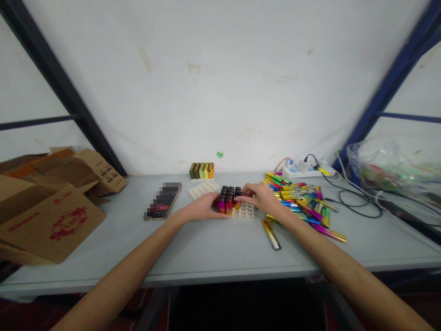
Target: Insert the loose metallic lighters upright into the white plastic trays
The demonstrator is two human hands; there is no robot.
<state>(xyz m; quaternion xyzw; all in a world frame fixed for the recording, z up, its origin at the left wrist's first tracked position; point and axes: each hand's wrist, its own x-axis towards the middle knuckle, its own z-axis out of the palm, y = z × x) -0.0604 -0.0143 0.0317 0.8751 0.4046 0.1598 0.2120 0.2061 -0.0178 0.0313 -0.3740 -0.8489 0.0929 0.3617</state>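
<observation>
A pale tray with rows of round holes [247, 212] lies on the table before me. Red, pink and purple metallic lighters with dark tops [225, 202] stand upright in its left part. My left hand [206, 207] is closed around the left side of this group, thumb along the near edge. Over the tray, my right hand [259, 195] has its fingers pinched at a gold lighter [237, 203], its top partly hidden by the fingers. To the right spreads a loose pile of shiny multicoloured lighters [299, 197]. One gold lighter [272, 234] lies apart at the near side.
Another holed tray [203, 189] lies behind my left hand. Green-to-orange lighters [201, 170] stand grouped by the wall. A phone [163, 201] and cardboard boxes [55, 220] are at left. A power strip [303, 170], cables [358, 202] and a plastic bag [379, 158] are at right.
</observation>
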